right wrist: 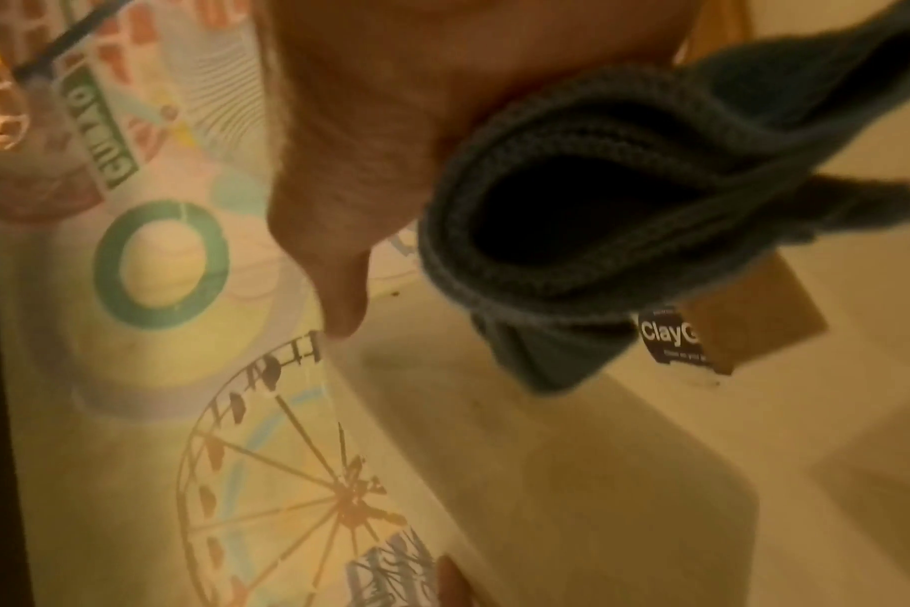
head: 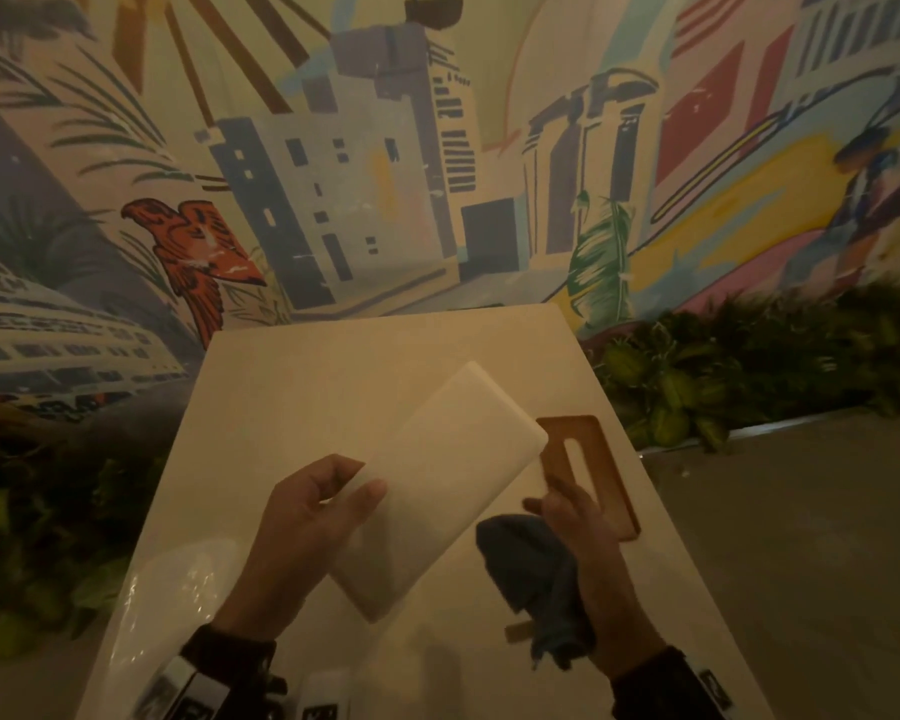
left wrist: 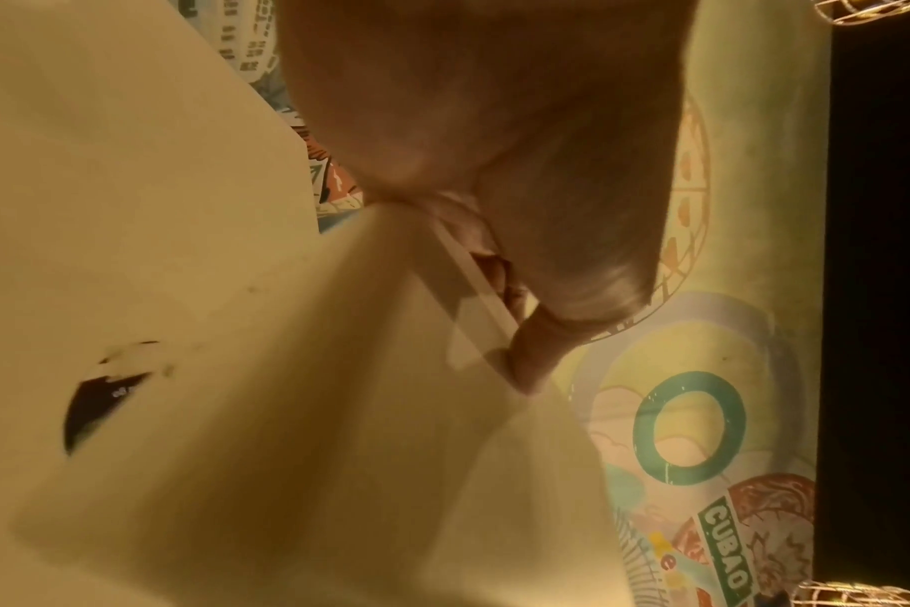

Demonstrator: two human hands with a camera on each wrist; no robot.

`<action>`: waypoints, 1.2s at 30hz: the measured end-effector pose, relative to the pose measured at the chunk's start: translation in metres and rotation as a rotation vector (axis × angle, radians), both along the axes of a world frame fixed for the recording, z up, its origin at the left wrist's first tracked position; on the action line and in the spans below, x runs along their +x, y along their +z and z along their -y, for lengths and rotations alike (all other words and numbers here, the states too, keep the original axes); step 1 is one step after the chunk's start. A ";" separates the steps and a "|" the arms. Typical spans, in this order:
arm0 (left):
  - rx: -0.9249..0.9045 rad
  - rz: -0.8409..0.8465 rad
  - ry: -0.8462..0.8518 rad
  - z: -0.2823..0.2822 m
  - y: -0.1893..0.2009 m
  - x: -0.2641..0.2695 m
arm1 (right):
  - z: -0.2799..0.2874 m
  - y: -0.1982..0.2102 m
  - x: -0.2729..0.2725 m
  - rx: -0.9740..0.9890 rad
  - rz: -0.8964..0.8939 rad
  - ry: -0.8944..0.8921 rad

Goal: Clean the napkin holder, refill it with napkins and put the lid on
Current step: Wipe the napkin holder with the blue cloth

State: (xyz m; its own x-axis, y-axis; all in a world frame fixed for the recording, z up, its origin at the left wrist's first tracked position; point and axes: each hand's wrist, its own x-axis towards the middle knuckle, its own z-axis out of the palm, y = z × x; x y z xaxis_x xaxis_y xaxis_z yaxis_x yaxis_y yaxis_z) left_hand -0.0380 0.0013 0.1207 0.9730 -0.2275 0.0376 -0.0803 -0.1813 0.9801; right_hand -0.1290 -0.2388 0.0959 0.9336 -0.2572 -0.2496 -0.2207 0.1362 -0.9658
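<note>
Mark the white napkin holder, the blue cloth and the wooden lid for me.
white napkin holder (head: 437, 491), head view: middle of its broad white face, lifted by the left hand.
blue cloth (head: 528, 569), head view: bunched middle, gripped by the right hand.
wooden lid (head: 601, 459), head view: right strip beside its slot.

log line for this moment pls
left hand: grips white napkin holder | right hand: holds blue cloth | wooden lid: on table
</note>
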 end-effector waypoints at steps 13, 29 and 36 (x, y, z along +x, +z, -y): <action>-0.095 0.120 -0.180 -0.015 -0.004 -0.001 | -0.040 0.014 0.000 0.010 0.261 -0.031; -0.444 0.142 -0.099 0.017 0.026 -0.023 | -0.037 0.025 -0.019 -0.339 0.086 0.148; -0.522 0.084 -0.091 0.004 0.012 -0.014 | 0.014 0.076 -0.051 -0.454 0.159 -0.160</action>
